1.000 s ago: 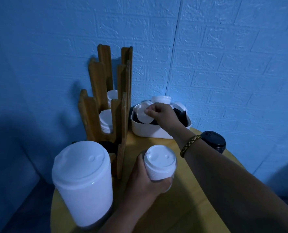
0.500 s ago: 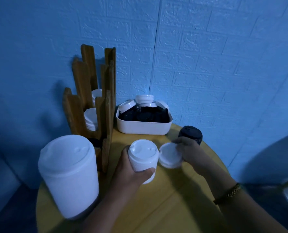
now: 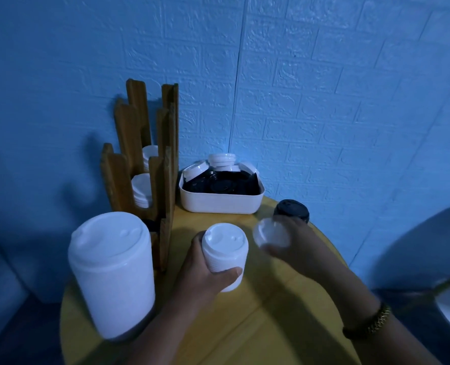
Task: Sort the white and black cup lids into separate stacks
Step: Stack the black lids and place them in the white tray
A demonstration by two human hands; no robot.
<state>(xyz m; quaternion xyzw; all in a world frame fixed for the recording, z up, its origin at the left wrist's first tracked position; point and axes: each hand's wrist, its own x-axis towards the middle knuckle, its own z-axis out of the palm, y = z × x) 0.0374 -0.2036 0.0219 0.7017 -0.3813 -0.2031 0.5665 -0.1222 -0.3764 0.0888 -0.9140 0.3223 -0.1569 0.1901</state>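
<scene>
- Right hand (image 3: 294, 241): fingers curled round one loose white lid (image 3: 271, 233), held tilted just above the table and just right of the small white stack. Lid and fingertips are blurred, so the exact grip cannot be made out.
- Left hand (image 3: 208, 272): wrapped round the side of the small white stack (image 3: 225, 248), thumb across the front and fingers behind. The stack has ribbed sides, a sip-hole lid on top, and its base at the table top.
- Black stack (image 3: 292, 210): one, just behind the right hand near the table's far right edge. Only its top lid shows.
- Large white stack (image 3: 110, 272): one, at the near left of the table, with a lid shape on top. Whether it is lids all the way down cannot be told.
- White bin (image 3: 220, 204): at the back, against the wall. Inside is a loose heap of black lids (image 3: 218, 183), too jumbled to count. At least four white lids in the bin (image 3: 221, 159) lean along its far side.
- Wooden rack (image 3: 123, 143): stands left of the bin. Two of its slots show white lid piles (image 3: 142, 191), one above the other.
- Round yellow table (image 3: 245, 325) carries all of it, and a blue brick wall (image 3: 323, 101) stands behind.
- Bracelet (image 3: 371, 322) on the right wrist.
</scene>
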